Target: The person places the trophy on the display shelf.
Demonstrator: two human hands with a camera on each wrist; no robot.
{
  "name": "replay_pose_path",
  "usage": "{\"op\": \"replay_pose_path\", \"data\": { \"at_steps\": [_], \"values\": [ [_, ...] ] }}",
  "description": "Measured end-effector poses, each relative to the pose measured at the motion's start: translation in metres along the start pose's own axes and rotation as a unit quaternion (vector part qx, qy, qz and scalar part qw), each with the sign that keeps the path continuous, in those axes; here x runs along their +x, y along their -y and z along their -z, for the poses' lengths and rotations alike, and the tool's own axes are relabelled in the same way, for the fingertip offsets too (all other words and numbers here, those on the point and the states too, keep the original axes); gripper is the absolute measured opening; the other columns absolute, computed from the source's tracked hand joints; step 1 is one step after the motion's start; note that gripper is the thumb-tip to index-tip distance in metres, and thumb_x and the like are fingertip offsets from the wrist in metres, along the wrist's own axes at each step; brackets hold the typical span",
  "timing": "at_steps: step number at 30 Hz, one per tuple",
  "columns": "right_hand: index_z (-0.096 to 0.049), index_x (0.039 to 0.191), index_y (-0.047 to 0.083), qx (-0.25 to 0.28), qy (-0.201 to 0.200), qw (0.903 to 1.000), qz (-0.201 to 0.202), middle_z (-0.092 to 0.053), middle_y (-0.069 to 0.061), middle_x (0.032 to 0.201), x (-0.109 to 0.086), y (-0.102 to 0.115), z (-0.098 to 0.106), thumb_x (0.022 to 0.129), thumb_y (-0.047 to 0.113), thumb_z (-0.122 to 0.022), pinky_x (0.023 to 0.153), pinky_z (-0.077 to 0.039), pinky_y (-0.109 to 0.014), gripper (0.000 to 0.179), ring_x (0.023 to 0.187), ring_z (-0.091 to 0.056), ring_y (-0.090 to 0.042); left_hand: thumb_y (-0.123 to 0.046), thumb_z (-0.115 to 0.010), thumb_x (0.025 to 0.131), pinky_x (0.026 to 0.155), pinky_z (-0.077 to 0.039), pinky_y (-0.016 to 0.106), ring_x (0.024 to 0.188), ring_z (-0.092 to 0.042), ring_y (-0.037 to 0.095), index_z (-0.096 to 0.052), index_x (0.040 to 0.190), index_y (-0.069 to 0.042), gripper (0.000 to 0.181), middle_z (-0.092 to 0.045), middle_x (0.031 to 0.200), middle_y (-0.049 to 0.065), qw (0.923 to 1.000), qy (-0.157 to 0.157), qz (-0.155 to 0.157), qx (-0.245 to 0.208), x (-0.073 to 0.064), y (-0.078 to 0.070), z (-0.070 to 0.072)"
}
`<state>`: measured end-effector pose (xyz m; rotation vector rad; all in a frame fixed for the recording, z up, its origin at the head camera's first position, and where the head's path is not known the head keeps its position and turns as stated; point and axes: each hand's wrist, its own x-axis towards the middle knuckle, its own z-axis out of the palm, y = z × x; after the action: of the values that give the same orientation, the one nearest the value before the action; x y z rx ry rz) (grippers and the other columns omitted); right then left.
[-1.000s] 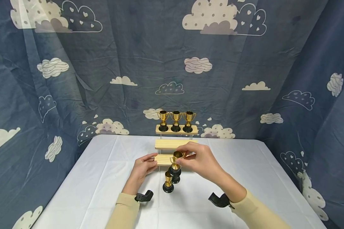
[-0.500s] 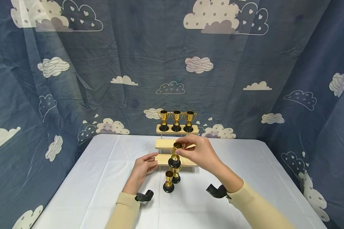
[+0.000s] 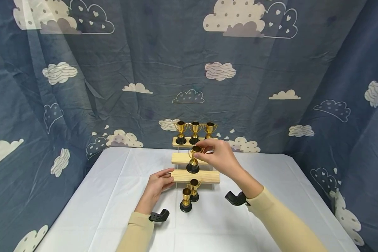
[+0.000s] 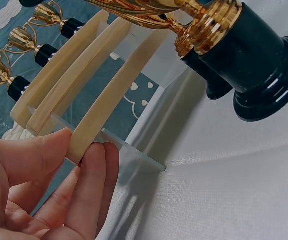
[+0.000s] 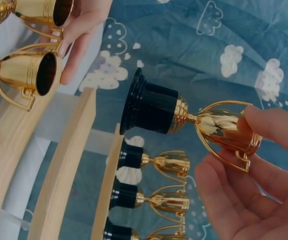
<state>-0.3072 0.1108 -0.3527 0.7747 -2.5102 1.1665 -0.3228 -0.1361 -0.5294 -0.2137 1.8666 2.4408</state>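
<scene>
Right hand pinches a small, two-handled, gold-coloured trophy cup with a round black base

The trophy cup is upright in the air over a three-tier shelf, which stands toward the far edge of the tabletop, covered in creased white cloth. Its grip is closed, thumb and fingers on the bowl near the rim. The left hand pinches the left end of the lowest board, a flat strip of pale, grained wood. The middle board and top board are alike, making three; clear flat supports join them. Three matching cups stand in a row along the top board. Before the lowest board, the nearer cup and farther cup stand on the tabletop, bringing the count to six; whether these two touch, I cannot tell. The glossy bowls are too dark inside to show their contents.
</scene>
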Motion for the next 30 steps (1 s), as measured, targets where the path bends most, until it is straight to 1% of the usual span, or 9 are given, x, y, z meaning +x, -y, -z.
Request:
{"op": "replay_pose_path", "data": {
  "at_steps": [5,10,20,24,30],
  "values": [
    [-0.076,0.11,0.022,-0.009,-0.004,0.9998,-0.015,-0.07,0.009,0.104,0.008,-0.005,-0.001,0.083,0.032,-0.085,0.072,-0.06,-0.034,0.03,0.087,-0.067,-0.01,0.008,-0.072,0.085,0.083,-0.061,0.033,0.085,-0.069,0.018,-0.065,0.13,0.002,0.046,-0.065,0.106,0.015,1.0,0.004,-0.001,0.002,0.0,0.0,0.0],
    [-0.076,0.112,0.022,-0.013,-0.006,0.9994,-0.032,-0.071,0.009,0.103,0.016,-0.009,-0.002,0.083,0.033,-0.085,0.07,-0.058,-0.035,0.033,0.087,-0.067,-0.01,0.008,-0.072,0.085,0.083,-0.061,0.033,0.086,-0.069,0.018,-0.065,0.13,0.002,0.046,-0.064,0.107,0.015,1.0,0.004,-0.002,0.006,-0.001,0.0,0.0],
    [-0.077,0.113,0.021,-0.013,-0.012,0.9988,-0.047,-0.071,0.008,0.096,0.031,-0.013,-0.008,0.084,0.033,-0.084,0.065,-0.057,-0.034,0.033,0.082,-0.065,-0.01,0.011,-0.071,0.084,0.082,-0.062,0.033,0.085,-0.07,0.019,-0.066,0.129,0.003,0.045,-0.065,0.106,0.016,1.0,-0.001,-0.003,-0.003,0.001,-0.001,-0.001],
    [-0.076,0.113,0.021,-0.015,-0.012,0.9981,-0.059,-0.071,0.008,0.094,0.036,-0.016,-0.013,0.084,0.034,-0.084,0.065,-0.057,-0.035,0.033,0.081,-0.065,-0.011,0.011,-0.071,0.085,0.082,-0.062,0.034,0.086,-0.07,0.02,-0.066,0.129,0.003,0.045,-0.064,0.107,0.016,1.0,-0.001,-0.003,-0.002,0.001,-0.001,-0.001],
    [-0.076,0.113,0.02,-0.022,-0.017,0.9975,-0.065,-0.07,0.007,0.092,0.044,-0.021,-0.02,0.084,0.035,-0.084,0.065,-0.057,-0.034,0.034,0.08,-0.065,-0.011,0.009,-0.071,0.086,0.085,-0.061,0.034,0.088,-0.07,0.02,-0.065,0.131,0.002,0.045,-0.064,0.11,0.016,1.0,0.0,0.0,0.003,0.0,-0.001,0.0]
  ]
}}
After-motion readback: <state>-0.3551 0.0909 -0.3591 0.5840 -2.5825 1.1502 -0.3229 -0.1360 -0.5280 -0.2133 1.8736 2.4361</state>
